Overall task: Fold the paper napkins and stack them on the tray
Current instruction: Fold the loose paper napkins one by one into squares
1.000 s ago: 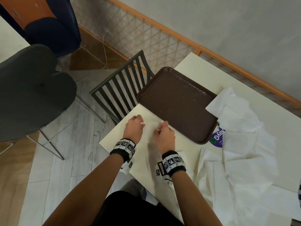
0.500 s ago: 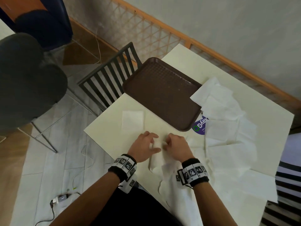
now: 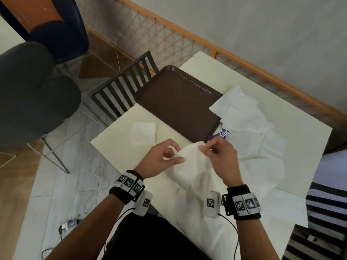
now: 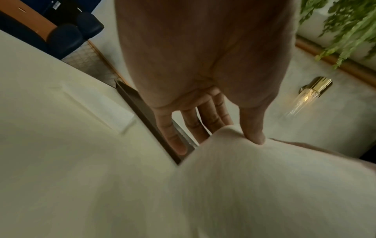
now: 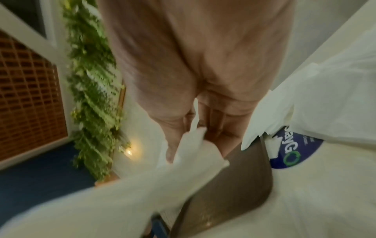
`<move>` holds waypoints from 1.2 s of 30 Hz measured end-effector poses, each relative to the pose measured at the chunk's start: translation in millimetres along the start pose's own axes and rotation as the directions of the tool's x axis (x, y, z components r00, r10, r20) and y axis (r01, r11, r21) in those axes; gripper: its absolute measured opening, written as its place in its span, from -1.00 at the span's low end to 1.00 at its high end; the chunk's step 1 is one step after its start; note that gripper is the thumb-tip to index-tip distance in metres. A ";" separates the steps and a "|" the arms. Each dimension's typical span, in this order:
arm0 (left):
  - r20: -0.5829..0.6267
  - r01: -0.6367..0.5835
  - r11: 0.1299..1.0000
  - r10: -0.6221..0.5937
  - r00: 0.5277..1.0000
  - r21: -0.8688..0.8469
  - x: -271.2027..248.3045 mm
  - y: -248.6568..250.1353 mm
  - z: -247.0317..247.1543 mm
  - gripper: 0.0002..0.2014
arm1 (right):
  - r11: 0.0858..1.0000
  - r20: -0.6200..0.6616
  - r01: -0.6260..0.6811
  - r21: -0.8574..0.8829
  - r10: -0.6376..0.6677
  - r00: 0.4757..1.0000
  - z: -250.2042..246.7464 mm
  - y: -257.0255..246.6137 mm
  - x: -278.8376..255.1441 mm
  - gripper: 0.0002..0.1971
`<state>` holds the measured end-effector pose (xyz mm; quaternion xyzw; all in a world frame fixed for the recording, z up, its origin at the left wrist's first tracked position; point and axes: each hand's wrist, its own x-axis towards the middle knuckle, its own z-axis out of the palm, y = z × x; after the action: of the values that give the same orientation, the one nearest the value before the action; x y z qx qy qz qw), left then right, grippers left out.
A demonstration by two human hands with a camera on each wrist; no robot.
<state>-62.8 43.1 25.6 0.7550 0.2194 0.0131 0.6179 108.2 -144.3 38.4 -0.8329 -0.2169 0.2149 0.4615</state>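
Observation:
Both hands hold one white paper napkin (image 3: 189,166) lifted above the table's near edge. My left hand (image 3: 165,156) pinches its left edge between thumb and fingers; in the left wrist view the thumb (image 4: 254,133) lies on the napkin (image 4: 244,185). My right hand (image 3: 216,154) pinches the napkin's top edge (image 5: 195,145). The brown tray (image 3: 178,102) lies bare beyond the hands. One folded napkin (image 3: 143,131) lies flat on the table left of the tray. Several unfolded napkins (image 3: 247,124) lie spread at the right.
The cream table (image 3: 281,102) ends close to my body and at the left. A blue round sticker (image 3: 222,134) peeks out beside the tray. A dark slatted chair (image 3: 122,91) stands at the table's far left corner; a grey padded chair (image 3: 32,94) stands on the floor at left.
One second ago both hands pressed a folded napkin flat near the tray; they left it there, drew back to the pile, and now hold a fresh napkin lifted off the table.

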 end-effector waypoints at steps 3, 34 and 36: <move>-0.066 0.021 1.000 -0.019 0.998 0.023 7.0 2.9 5.3 -0.80 | 0.999 -0.117 -0.036 0.001 0.036 0.992 -20.1 11.4 4.4 -0.75; -0.180 -0.104 0.967 0.148 0.972 0.232 11.5 -3.0 30.6 -0.69 | 0.943 -0.091 -0.112 0.314 0.147 0.985 12.4 -9.1 2.3 -0.60; -0.218 -0.077 0.994 0.091 0.972 0.074 8.6 3.0 23.0 -0.60 | 0.879 0.048 -0.195 0.436 0.193 0.980 20.6 -0.9 -2.3 -0.48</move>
<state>-47.5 24.3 20.8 0.7770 0.2550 0.1161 0.5637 94.7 -131.3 29.6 -0.7249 -0.0794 0.3045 0.6128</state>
